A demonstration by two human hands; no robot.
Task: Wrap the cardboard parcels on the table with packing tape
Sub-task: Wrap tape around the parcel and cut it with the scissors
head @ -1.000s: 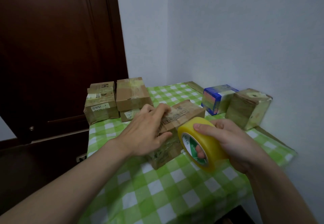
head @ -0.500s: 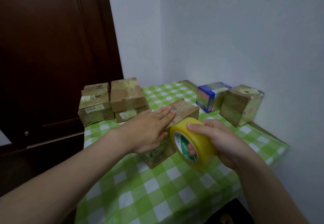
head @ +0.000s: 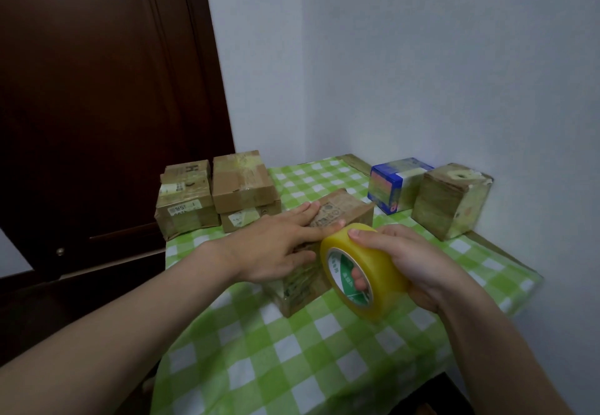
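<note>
Yellow tape roll (head: 363, 272) sits tight against the near right corner of the parcel (head: 344, 210), at about its 4 o'clock, and I see the risk right there. If I pull the roll away harder than I press down, the parcel could skid on the checked cloth (head: 292, 366) or swing round, and the strip would go on crooked or creased. I cannot see the free end of the tape, so it may not be stuck down yet. My left hand (head: 279, 249) lies flat on the parcel's top with straight fingers, pressing and gripping nothing. My right hand (head: 418, 265) is curled round the roll, with one digit over the outer band and fingertips inside the core. More parcels (head: 242, 184) wait at 10 o'clock, and two boxes (head: 451, 200) at 2 o'clock.
</note>
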